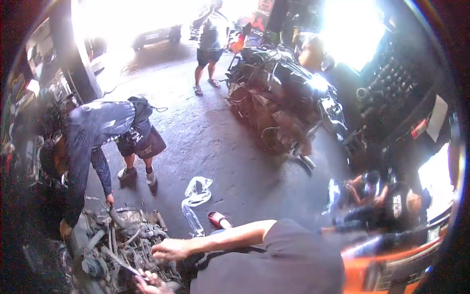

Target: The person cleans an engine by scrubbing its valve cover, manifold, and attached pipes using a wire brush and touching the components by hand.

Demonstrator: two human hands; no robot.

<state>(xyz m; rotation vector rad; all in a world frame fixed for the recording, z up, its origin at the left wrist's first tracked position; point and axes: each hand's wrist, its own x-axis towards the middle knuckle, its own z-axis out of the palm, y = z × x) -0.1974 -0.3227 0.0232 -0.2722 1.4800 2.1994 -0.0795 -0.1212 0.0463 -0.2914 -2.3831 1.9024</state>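
My right hand [169, 250] reaches in over a greasy engine [129, 220] at lower left, its fingers curled closed; what they hold, if anything, is hidden. Below it, near the bottom edge, my left hand [151, 283] is closed around one end of a long, thin metal bar [122, 263], which slants up and left across the engine. The bar's exact kind is not clear. Hoses and metal pipes surround both hands. Across the engine, a co-worker [105, 120] in a dark long-sleeved top bends down, one hand [110, 200] on a pipe and the other [65, 228] at the engine's far side.
A large engine assembly [274, 98] stands on the floor beyond. Crumpled clear plastic [197, 191] lies near a red sandal [219, 219]. Another person [213, 36] stands at the back; one more [391, 198] is low at right. Something orange [362, 269] is at lower right.
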